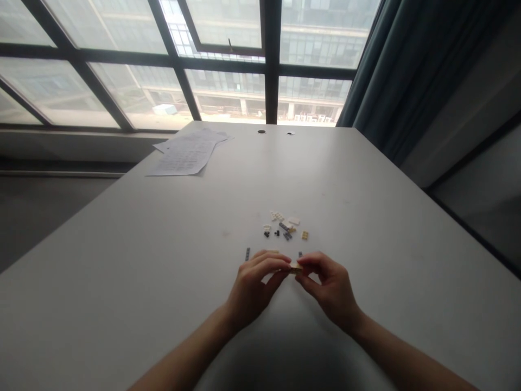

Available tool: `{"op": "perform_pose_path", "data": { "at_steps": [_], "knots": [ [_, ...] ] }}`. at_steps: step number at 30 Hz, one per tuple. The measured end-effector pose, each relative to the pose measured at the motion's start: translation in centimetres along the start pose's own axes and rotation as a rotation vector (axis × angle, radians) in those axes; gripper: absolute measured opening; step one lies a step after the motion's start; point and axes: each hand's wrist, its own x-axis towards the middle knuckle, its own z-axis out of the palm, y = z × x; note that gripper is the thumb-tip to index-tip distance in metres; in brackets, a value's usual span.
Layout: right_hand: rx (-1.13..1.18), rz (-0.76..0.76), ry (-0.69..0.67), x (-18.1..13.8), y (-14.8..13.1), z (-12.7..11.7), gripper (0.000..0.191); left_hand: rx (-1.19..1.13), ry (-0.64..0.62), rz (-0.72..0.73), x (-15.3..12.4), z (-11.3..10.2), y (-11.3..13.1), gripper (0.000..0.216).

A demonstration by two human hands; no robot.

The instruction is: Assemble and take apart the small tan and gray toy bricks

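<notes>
Bare forearms (191,347) lay nearest, angling inward to the left hand (255,283) and the right hand (332,283). Both grips were narrow, pinching one small pale-yellow piece (296,269) between thumbs and fingers, just above the worktop (386,228). Whether it was a single part or several pressed together could not be told, as the fingertips covered much of it.

Judging by what lay about, the work looked early. Nothing finished was visible, and many parts were loose: a dark grey strip (248,254) just beside the left hand, a small grey piece (300,254) beyond the right fingertips and, farther out, white pieces (277,216), a long grey piece (284,227), black bits (266,234) and a studded yellow piece (305,235). These seemed left to handle; how many were needed was unclear.

No brand or label could be read on any part. Well apart, toward the far left, printed sheets (187,155) overlapped; their lines of text were too small and blurred to make out.
</notes>
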Motion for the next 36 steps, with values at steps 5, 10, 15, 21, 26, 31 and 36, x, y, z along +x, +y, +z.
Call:
{"op": "perform_pose_path", "data": {
  "at_steps": [5,10,15,21,26,31,36],
  "knots": [
    [-0.083,-0.179,-0.003,-0.2,-0.4,0.2,0.016,0.051,0.067,0.063,-0.2,0.2,0.4,0.018],
    [-0.161,-0.452,0.030,-1.1,-0.5,0.2,0.025,0.145,0.100,0.174,-0.5,0.3,0.9,0.021],
    [-0.232,-0.592,-0.055,-1.7,-0.7,0.3,0.036,0.153,0.100,0.232,-0.9,0.3,0.6,0.022],
    [-0.211,-0.443,-0.020,-1.1,-0.5,0.6,0.033,0.184,0.079,0.272,-1.0,0.3,0.2,0.025],
    [-0.147,-0.327,-0.048,-0.7,-0.2,0.5,0.028,0.156,0.061,0.245,-0.6,0.2,0.6,0.027],
    [-0.132,-0.217,-0.037,-0.5,-0.1,0.2,0.025,0.241,-0.115,0.180,-0.2,-0.3,1.3,0.026],
    [0.088,0.007,-0.181,-0.5,-0.2,0.4,0.021,0.275,-0.162,0.166,-0.7,-0.6,1.1,0.020]
  ]
}}
